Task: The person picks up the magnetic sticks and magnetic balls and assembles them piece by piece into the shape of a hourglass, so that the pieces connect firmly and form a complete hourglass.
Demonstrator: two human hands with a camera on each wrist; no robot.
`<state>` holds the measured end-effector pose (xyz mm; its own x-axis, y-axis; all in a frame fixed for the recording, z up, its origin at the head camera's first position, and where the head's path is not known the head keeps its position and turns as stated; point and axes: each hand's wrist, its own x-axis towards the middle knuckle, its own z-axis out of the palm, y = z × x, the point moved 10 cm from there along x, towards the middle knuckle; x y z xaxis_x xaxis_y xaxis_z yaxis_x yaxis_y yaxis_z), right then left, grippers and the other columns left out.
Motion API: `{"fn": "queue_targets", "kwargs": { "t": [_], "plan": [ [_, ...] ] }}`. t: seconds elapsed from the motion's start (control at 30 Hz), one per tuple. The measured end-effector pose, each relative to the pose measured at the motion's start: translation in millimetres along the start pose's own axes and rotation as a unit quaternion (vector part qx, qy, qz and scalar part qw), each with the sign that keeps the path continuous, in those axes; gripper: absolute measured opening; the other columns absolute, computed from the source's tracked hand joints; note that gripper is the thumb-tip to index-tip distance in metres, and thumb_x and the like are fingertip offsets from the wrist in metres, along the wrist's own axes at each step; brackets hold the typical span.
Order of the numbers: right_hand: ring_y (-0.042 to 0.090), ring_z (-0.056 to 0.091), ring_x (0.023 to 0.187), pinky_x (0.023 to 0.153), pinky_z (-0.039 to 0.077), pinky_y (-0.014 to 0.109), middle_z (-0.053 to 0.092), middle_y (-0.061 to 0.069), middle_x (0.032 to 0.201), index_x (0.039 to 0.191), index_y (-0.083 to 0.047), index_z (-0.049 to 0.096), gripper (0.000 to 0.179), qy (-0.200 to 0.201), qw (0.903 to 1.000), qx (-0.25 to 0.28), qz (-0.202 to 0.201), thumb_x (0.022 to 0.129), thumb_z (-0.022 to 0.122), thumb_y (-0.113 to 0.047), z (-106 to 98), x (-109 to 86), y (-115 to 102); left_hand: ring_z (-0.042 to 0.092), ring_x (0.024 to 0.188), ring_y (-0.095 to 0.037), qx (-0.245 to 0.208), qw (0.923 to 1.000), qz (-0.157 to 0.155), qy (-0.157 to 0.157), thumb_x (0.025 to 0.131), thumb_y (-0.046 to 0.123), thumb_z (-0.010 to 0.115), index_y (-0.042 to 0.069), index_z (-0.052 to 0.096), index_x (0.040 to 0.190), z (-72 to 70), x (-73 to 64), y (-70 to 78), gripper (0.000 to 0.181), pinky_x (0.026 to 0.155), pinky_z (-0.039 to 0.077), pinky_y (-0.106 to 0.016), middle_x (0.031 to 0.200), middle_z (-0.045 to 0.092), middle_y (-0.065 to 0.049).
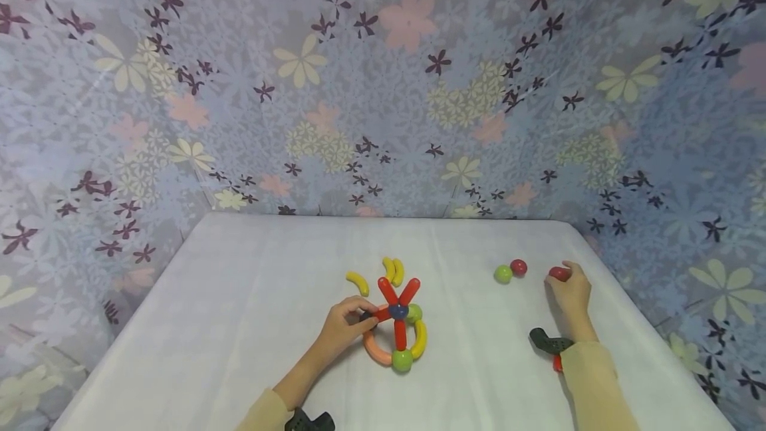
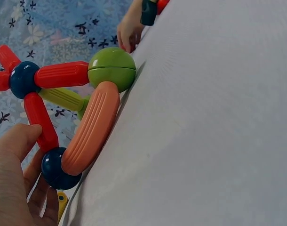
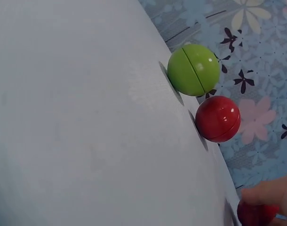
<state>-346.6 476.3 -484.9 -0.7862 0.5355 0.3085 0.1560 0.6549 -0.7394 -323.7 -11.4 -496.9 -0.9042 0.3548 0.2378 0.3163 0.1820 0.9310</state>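
Observation:
My left hand [image 1: 346, 324] holds a construction of balls and rods at its left corner. The thumb lies on a red rod [image 2: 41, 121], and the fingers are around a dark blue ball [image 2: 56, 172]. A curved orange rod [image 2: 94, 129] runs from that ball to a green ball [image 2: 112, 68]. Red rods meet at another blue ball [image 1: 398, 310] on top, two of them pointing up. A curved yellow rod [image 1: 421, 340] forms the right side of the base. At the far right, my right hand [image 1: 572, 291] grips a red ball [image 1: 559, 274] at the table surface.
Left of the right hand, a loose green ball [image 1: 503, 275] and another red ball [image 1: 518, 267] sit side by side. Several curved yellow rods [image 1: 358, 283] lie behind the construction. The white-covered table [image 1: 269, 265] ends at a flowered cloth [image 1: 383, 118].

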Motion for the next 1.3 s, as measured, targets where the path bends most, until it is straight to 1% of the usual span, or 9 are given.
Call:
{"fn": "queue_targets", "kwargs": {
  "t": [0.07,0.13,0.27,0.37,0.5,0.7,0.93,1.1,1.3],
  "plan": [
    [0.045,0.057,0.098,0.083,0.046,0.043,0.056,0.040,0.111,0.125,0.013,0.048,0.049,0.015,0.9998,0.007,0.006,0.081,0.062,-0.003,-5,2.8,-5,0.057,0.097,-0.018,0.006,0.9999,0.008,0.003,0.085,0.011,0.069,0.008,0.070,0.098,-0.7,0.9,4.5,0.013,0.083,0.048,-0.026,0.101,0.069,-0.010],
    [0.028,0.060,0.086,0.074,0.045,0.026,0.059,0.036,0.109,0.124,0.010,0.052,0.046,0.031,0.9992,0.022,0.013,0.082,0.063,-0.006,-10,3.6,-13,0.057,0.096,-0.018,0.009,0.9998,0.017,0.002,0.086,0.009,0.067,0.005,0.070,0.098,-2.1,0.2,14.4,0.013,0.083,0.048,-0.027,0.100,0.069,-0.013],
    [-0.009,0.043,0.069,0.061,0.031,0.005,0.063,0.027,0.105,0.118,0.006,0.059,0.038,0.064,0.9960,0.063,0.007,0.083,0.065,-0.009,-16,-0.3,-42,0.057,0.097,-0.019,0.008,0.9999,0.010,-0.007,0.086,0.008,0.067,0.003,0.069,0.098,-4.8,-2.9,30.4,0.013,0.085,0.048,-0.029,0.101,0.069,-0.014],
    [-0.013,0.037,0.066,0.060,0.032,0.005,0.062,0.023,0.105,0.114,0.005,0.060,0.035,0.083,0.9917,0.098,0.003,0.082,0.066,-0.009,-18,-6.6,-66,0.057,0.099,-0.020,0.006,0.9999,-0.004,-0.012,0.085,0.008,0.067,0.003,0.069,0.098,-6.0,-5.0,35.3,0.014,0.087,0.048,-0.031,0.102,0.070,-0.013],
    [-0.005,0.041,0.071,0.063,0.033,0.008,0.061,0.016,0.104,0.112,0.003,0.062,0.034,0.087,0.9834,0.159,0.002,0.081,0.067,-0.010,-13,-17.5,-97,0.057,0.100,-0.024,0.005,0.9999,-0.002,-0.010,0.085,0.007,0.067,0.002,0.069,0.099,-6.6,-6.2,39.2,0.014,0.087,0.047,-0.032,0.102,0.069,-0.014],
    [-0.007,0.050,0.069,0.059,0.042,0.006,0.061,0.009,0.105,0.119,-0.001,0.061,0.038,-0.010,0.9749,0.222,-0.013,0.083,0.070,-0.013,13,-43.3,-152,0.056,0.101,-0.029,-0.005,0.9999,0.001,-0.010,0.085,0.007,0.067,0.001,0.069,0.099,-6.0,-6.1,38.9,0.015,0.087,0.047,-0.031,0.103,0.069,-0.015],
    [-0.005,0.054,0.088,0.074,0.046,0.008,0.062,0.013,0.120,0.124,-0.006,0.059,0.042,-0.132,0.9656,0.223,-0.023,0.085,0.071,-0.016,47,-84.9,-207,0.057,0.100,-0.028,0.005,0.9998,0.018,-0.008,0.085,0.009,0.068,0.005,0.070,0.099,-6.1,-6.6,36.6,0.014,0.086,0.048,-0.033,0.101,0.070,-0.013],
    [0.000,0.057,0.096,0.082,0.049,0.011,0.062,0.014,0.124,0.126,-0.009,0.058,0.044,-0.211,0.9455,0.242,-0.053,0.085,0.071,-0.014,64,-114.6,-242,0.057,0.099,-0.019,0.005,0.9997,0.019,-0.011,0.085,0.011,0.069,0.008,0.070,0.099,-5.0,-5.5,28.7,0.014,0.086,0.048,-0.030,0.101,0.070,-0.010],
    [0.015,0.060,0.103,0.088,0.050,0.022,0.064,0.013,0.121,0.126,-0.011,0.058,0.044,-0.279,0.9181,0.264,-0.096,0.084,0.071,-0.013,79,-145.1,-286,0.058,0.096,-0.019,0.013,0.9992,0.038,-0.003,0.085,0.007,0.068,0.003,0.069,0.098,-7.1,-8.3,39.9,0.014,0.085,0.047,-0.030,0.099,0.070,-0.014]
  ]
}}
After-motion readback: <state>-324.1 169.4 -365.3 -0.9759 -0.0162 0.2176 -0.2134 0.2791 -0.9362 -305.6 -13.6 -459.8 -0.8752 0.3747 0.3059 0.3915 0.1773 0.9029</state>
